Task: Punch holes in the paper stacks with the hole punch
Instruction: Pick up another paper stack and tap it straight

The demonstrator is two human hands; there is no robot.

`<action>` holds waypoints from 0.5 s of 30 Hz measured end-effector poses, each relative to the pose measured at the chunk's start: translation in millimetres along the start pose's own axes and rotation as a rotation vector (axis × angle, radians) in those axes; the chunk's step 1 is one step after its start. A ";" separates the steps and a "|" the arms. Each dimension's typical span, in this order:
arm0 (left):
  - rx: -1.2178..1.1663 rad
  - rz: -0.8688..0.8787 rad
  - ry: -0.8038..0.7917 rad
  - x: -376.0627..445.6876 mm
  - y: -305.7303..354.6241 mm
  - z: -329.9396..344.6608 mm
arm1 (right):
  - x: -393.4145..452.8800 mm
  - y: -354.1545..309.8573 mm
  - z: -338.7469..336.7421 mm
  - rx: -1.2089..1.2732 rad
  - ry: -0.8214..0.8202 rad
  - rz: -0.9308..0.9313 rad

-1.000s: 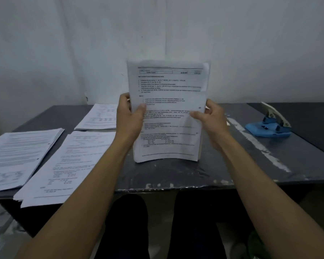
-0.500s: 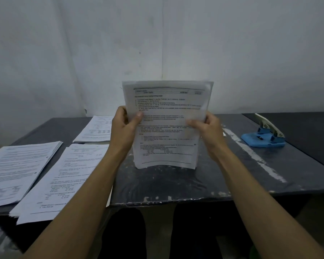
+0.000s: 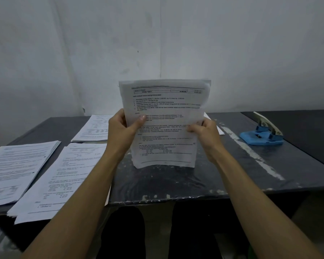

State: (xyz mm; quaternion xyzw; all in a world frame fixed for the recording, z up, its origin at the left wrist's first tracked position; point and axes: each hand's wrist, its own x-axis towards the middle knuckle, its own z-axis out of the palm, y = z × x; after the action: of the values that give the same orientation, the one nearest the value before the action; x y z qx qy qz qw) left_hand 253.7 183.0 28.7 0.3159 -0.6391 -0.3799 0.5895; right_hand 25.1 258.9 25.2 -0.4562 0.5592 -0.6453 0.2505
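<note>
Paper stack (image 3: pixel 165 124) held upright, bottom edge on the dark surface (image 3: pixel 232 174). Left hand (image 3: pixel 123 132) and right hand (image 3: pixel 206 136) each grip one side edge, thumbs in front. Hole punch (image 3: pixel 263 134) lies well right of the stack. Three more stacks (image 3: pixel 51 174) lie left of it.

Printed lines cover the held paper stack (image 3: pixel 165 124) and the stacks lying on the table (image 3: pixel 232 176), all too blurred to read.
</note>
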 end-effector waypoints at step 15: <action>-0.059 -0.049 -0.113 9.9 -1.9 2.8 | 5.7 -5.9 16.3 0.024 0.042 0.004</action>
State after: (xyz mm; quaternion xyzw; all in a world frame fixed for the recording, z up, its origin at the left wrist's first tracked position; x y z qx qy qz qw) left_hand 249.8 173.9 32.1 0.2921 -0.6520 -0.4299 0.5521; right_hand 37.7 247.5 32.0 -0.4382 0.5577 -0.6608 0.2454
